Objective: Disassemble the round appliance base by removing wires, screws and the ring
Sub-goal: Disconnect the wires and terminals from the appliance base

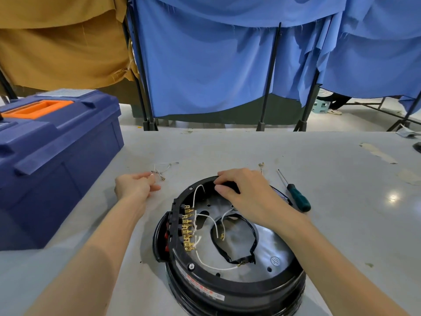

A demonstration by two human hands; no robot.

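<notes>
On the grey worktop (227,147) right in front of you sits the round black plastic appliance base (239,293), open side up. Your right hand (241,190) grips its far rim, fingers curled over the edge and thumb inside.

Your left hand (134,185) rests on the table to the left of the base, fingers curled beside a small bundle of loose white wires (161,169). Whether it pinches one of them cannot be told.

The work left lies nearer you and to the left of your right-hand grip. A row of brass terminals (189,229) runs along the left inner wall from far to near, with thin white leads (211,266) plugged into it. A silver screw (191,266) sits at the row's near end. Your left hand is the nearer one for pulling those leads, judging by the layout.

For the screw, the green-handled screwdriver (298,197) lies just right of the base. Its tip points away from you and its handle towards you, so your right hand is closer to it.

A large dark-blue toolbox with an orange handle (57,156) stands at the table's left. Blue cloth curtains (205,65) and a tan cloth (57,42) hang beyond the table.
</notes>
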